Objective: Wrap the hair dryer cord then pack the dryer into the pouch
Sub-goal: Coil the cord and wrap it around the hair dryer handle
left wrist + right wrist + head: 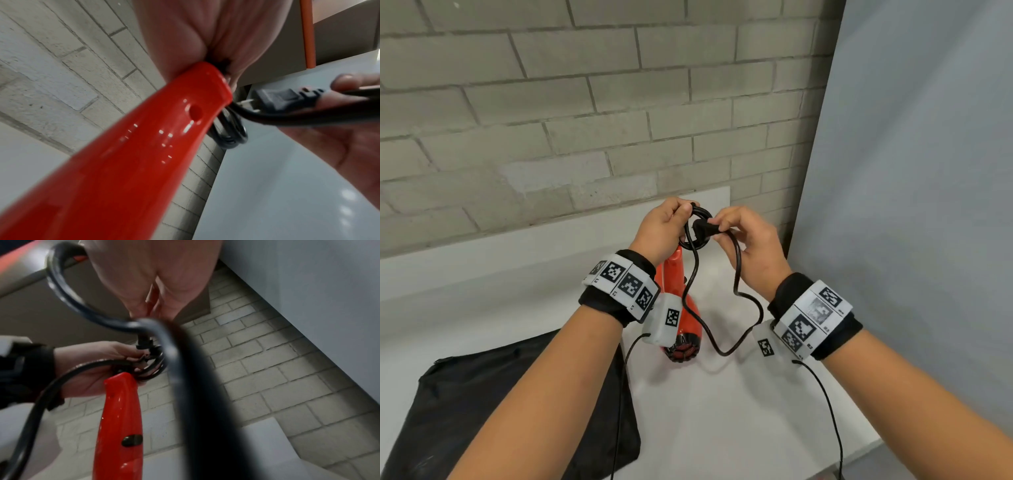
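Note:
A red hair dryer [681, 308] hangs handle-up over the white table, its grille end low. My left hand [664, 226] grips small black cord coils [698, 222] at the top of the handle [144, 146]. The right hand [750, 240] pinches the black plug [705, 228] and points it into the coils; the plug [287, 99] and its prongs show in the left wrist view. A slack length of cord [736, 308] droops in a loop below both hands. The black pouch [510, 411] lies flat at the lower left of the table.
A grey brick wall [551, 102] runs behind the white table [722, 411], and a grey panel [911, 171] closes off the right side. Thin black wires [825, 404] trail from both wrist bands toward the front edge.

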Motion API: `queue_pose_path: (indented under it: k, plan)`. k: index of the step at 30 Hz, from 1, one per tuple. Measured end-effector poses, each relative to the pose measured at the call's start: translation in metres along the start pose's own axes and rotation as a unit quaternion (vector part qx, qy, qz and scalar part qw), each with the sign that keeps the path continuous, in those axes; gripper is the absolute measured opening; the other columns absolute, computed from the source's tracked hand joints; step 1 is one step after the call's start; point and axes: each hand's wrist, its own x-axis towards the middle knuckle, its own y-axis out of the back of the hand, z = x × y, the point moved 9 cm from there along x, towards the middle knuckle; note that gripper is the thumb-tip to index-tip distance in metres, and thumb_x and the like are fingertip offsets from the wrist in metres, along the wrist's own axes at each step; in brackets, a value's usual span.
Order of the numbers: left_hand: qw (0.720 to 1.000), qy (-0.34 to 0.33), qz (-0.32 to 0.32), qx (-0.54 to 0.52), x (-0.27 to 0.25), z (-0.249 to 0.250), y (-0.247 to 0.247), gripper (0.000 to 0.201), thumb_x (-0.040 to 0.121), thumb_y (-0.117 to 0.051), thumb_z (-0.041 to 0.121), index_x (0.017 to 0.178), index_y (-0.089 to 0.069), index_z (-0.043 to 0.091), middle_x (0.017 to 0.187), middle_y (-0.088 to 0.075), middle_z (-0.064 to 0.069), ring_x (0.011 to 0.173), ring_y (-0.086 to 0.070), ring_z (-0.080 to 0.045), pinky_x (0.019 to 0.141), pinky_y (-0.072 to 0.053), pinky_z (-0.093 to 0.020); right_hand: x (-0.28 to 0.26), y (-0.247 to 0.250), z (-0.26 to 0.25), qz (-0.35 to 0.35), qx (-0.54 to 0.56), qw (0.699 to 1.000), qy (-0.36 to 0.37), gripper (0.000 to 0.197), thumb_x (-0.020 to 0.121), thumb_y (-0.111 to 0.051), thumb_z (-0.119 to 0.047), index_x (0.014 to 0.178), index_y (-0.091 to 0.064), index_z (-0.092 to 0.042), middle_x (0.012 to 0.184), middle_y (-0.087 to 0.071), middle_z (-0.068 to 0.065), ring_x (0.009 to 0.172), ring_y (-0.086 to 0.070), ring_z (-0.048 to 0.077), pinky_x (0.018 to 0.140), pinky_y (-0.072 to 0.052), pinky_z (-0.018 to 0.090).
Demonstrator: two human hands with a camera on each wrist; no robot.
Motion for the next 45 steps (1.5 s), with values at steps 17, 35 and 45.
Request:
queue_pose_path:
  k: [17, 35, 45]
  plan:
    - [0.996, -0.03, -0.079, -0.038, -0.012, 0.014, -0.028, 0.022, 0.096, -0.039, 0.021, 0.086, -0.058, 0.027, 0.075, -0.055, -0.01, 0.058, -0.044, -0.016, 0.06, -0.04, -0.03, 0.01, -0.025, 0.044, -0.072, -0.123, 0.972, -0.186, 0.019, 0.087, -0.041, 0.0, 0.105, -0.045, -0.006, 0.079, -0.057, 0.001, 0.073, -0.055, 0.02, 0.068, -0.045, 0.031]
    - [0.997, -0.037, -0.046, -0.051, -0.009, 0.007, -0.005, 0.023, 0.098, -0.034, 0.02, 0.1, -0.056, 0.014, 0.074, -0.058, 0.006, 0.04, -0.04, 0.001, 0.043, -0.033, -0.009, -0.084, -0.028, 0.142, -0.334, -0.264, 0.822, -0.378, 0.042, 0.091, -0.051, -0.023, 0.132, -0.043, -0.022, 0.126, -0.054, 0.009, 0.115, -0.053, 0.026, 0.099, -0.041, 0.032]
    - [0.995, -0.03, -0.069, -0.067, -0.009, 0.01, -0.009, 0.022, 0.097, -0.035, 0.02, 0.098, -0.056, 0.013, 0.072, -0.056, 0.004, 0.05, -0.046, -0.005, 0.044, -0.038, -0.01, -0.02, -0.054, 0.073, -0.093, 0.087, 0.949, -0.287, 0.023, 0.083, -0.057, 0.007, 0.106, -0.06, 0.006, 0.087, -0.063, 0.005, 0.065, -0.059, -0.016, 0.062, -0.043, 0.002]
